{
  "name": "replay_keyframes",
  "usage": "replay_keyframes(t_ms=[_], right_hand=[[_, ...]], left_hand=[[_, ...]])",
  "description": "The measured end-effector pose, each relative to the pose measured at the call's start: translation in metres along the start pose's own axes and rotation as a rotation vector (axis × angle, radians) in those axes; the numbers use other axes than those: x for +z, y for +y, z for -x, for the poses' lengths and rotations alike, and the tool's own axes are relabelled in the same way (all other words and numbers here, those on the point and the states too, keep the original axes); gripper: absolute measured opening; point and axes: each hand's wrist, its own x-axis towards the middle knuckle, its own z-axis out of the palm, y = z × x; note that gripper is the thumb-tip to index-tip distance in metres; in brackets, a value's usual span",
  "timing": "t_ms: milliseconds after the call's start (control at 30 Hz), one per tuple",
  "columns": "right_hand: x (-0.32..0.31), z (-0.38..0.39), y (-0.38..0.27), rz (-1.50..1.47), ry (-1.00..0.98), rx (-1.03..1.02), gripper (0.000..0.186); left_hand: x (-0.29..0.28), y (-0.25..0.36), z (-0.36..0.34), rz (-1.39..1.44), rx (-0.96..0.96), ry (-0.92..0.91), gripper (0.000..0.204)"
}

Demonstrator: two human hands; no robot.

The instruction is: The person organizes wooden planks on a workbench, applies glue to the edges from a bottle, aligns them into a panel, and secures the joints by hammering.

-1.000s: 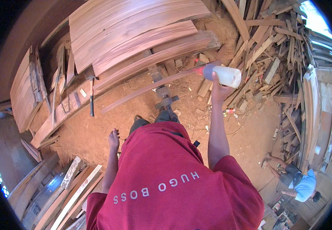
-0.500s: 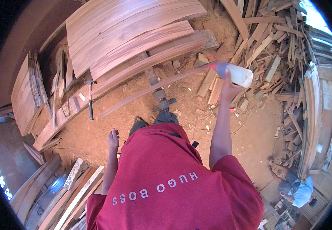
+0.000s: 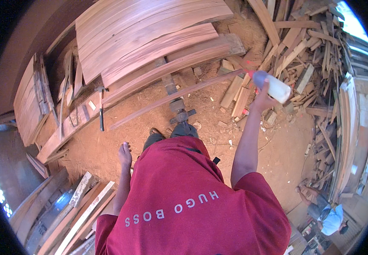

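Observation:
My right hand [image 3: 264,100] is wrapped round a squeeze bottle [image 3: 279,91], whitish with a bluish shoulder and a red nozzle [image 3: 250,74]. The bottle is tilted, its nozzle at the far right end of a long thin wooden strip [image 3: 167,99]. That strip crosses in front of me, over a metal bar clamp [image 3: 177,106]. Beside my body on the left, my left hand [image 3: 125,155] hangs with its fingers curled; nothing shows in it. Beyond the strip lies a wide panel of joined boards [image 3: 150,36].
A hammer [image 3: 102,112] leans over a board at the left. Offcuts and scrap wood [image 3: 294,59] are heaped at the far right. Stacked planks [image 3: 79,212] lie near left. Another person [image 3: 329,219] sits low at the right. Shavings cover the dirt floor [image 3: 86,157].
My right hand and the bottle have moved a little to the right, and the bottle has tipped slightly further. My left hand stays almost where it was.

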Motion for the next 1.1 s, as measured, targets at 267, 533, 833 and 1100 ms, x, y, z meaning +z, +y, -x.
replay_keyframes(t_ms=[267, 533, 833, 1100], right_hand=[[-0.004, 0.019, -0.032, -0.708, -0.038, 0.879, 0.070], [0.114, 0.210, -0.112, -0.799, -0.685, 1.699, 0.065], [0.200, 0.415, -0.135, 0.003, -1.281, 1.807, 0.071], [0.216, 0.351, -0.118, 0.256, -1.640, 1.124, 0.032]], left_hand=[[-0.016, 0.175, 0.025, 0.080, 0.512, 0.447, 0.020], [-0.017, 0.331, 0.040, 0.094, 0.754, -0.064, 0.076], [-0.097, 0.237, -0.067, 0.697, 0.360, 0.211, 0.070], [-0.133, 0.070, -0.233, 0.645, 0.277, 0.740, 0.069]])
